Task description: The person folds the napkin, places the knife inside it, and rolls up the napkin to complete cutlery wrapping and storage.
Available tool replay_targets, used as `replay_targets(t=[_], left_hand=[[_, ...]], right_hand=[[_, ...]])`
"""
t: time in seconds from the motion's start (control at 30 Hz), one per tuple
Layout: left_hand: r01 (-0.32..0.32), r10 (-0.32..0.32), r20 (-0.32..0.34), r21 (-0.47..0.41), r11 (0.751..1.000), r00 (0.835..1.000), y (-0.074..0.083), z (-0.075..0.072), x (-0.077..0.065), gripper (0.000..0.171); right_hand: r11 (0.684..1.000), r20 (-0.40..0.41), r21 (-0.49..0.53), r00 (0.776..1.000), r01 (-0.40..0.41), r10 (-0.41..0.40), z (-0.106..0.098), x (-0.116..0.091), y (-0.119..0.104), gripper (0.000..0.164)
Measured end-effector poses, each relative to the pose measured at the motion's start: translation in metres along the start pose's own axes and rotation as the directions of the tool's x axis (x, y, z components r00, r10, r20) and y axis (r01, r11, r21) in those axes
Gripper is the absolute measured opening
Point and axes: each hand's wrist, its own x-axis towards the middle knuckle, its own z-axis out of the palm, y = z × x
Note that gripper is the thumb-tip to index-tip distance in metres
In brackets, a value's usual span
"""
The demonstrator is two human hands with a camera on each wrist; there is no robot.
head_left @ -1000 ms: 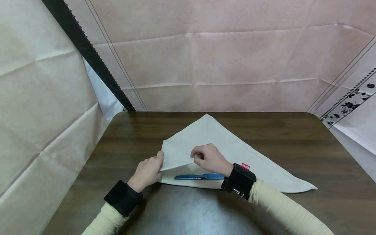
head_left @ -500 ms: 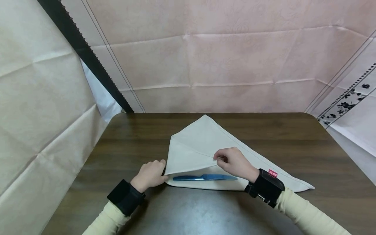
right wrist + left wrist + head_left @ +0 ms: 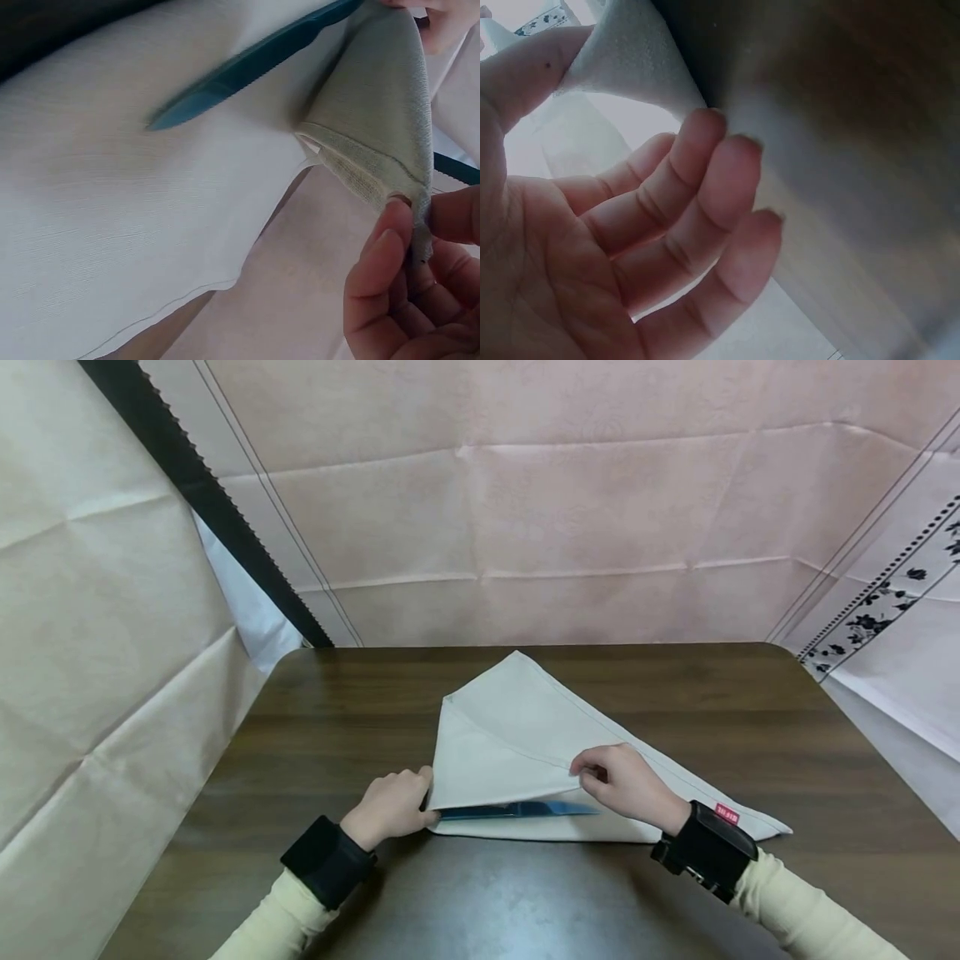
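Observation:
A white cloth napkin (image 3: pixel 540 710) is laid out as a wide triangle, its left part turned over toward the right. My left hand (image 3: pixel 392 806) holds the left fold, thumb and forefinger at the cloth; the left wrist view shows its other fingers (image 3: pixel 731 180) curved beside the cloth edge. Between thumb and fingertips, my right hand (image 3: pixel 628 783) pinches the lifted corner of the turned-over flap (image 3: pixel 375 112). A blue serrated knife (image 3: pixel 525 809) lies on the lower layer, its left end reaching under the flap; the right wrist view shows its blade (image 3: pixel 202 94).
The napkin lies on a dark brown wooden table (image 3: pixel 360 693) with rounded far corners. Creased pale cloth (image 3: pixel 600 510) hangs behind the table, and more cloth (image 3: pixel 97 635) hangs at the left. A red tag (image 3: pixel 726 813) shows by the right wrist strap.
My right hand has drawn the flap's corner to the right, so the flap covers more of the knife. My left hand has stayed at the left fold, shifting slightly right.

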Motion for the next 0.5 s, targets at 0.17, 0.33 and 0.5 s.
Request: replay_targets(t=[0.17, 0.33, 0.5], left_hand=[[-0.022, 0.022, 0.005, 0.003, 1.000, 1.000, 0.002, 0.002, 0.001, 0.031], [-0.047, 0.047, -0.001, -0.002, 0.999, 0.999, 0.004, 0.005, 0.001, 0.033], [-0.065, 0.065, -0.004, -0.015, 0.998, 0.998, 0.007, 0.005, 0.001, 0.034]], right_hand=[[1.000, 0.002, -0.020, 1.000, -0.012, 0.012, -0.002, -0.008, 0.004, 0.019], [0.998, 0.013, -0.035, 0.999, -0.051, 0.051, -0.004, -0.018, 0.010, 0.018], [0.997, 0.044, -0.050, 0.997, -0.066, 0.068, -0.001, -0.028, 0.016, 0.015]])
